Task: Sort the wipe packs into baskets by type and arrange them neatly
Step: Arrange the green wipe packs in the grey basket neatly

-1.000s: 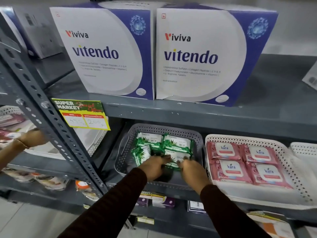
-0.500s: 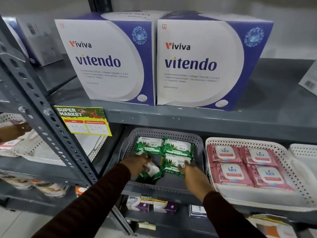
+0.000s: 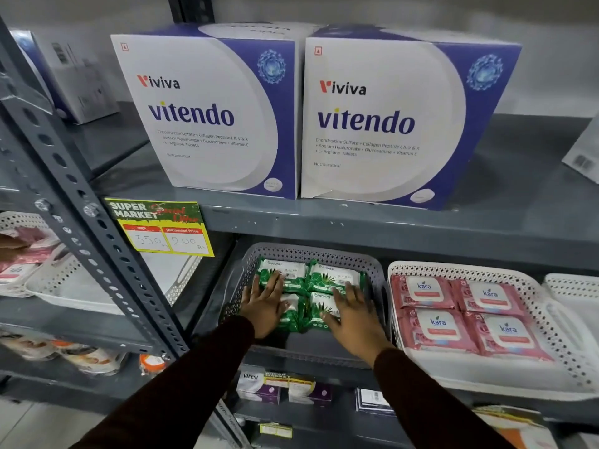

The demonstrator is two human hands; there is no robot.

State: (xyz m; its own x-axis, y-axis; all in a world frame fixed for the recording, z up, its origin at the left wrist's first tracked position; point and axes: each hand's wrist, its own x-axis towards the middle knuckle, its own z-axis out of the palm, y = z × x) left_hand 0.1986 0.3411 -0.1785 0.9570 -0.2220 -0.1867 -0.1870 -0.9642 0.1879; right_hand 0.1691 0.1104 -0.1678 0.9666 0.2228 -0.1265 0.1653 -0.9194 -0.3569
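Several green and white wipe packs (image 3: 334,277) lie flat in two rows inside a grey perforated basket (image 3: 311,251) on the middle shelf. My left hand (image 3: 263,303) rests flat, fingers spread, on the left packs. My right hand (image 3: 351,314) lies flat, fingers spread, on the right packs. Neither hand grips anything. To the right, a white perforated basket (image 3: 466,269) holds several pink wipe packs (image 3: 453,319) in tidy rows.
Two large white and purple boxes (image 3: 372,118) stand on the shelf above. A slotted grey upright (image 3: 81,228) with a yellow price tag (image 3: 162,228) rises at left. Beyond it, a white basket (image 3: 81,293) and pink packs (image 3: 26,254) with another person's hand. Small boxes sit below.
My left hand set down the green pack it was holding at the front left. Both hands have opened and now lie flat on the packs. The camera has moved closer.
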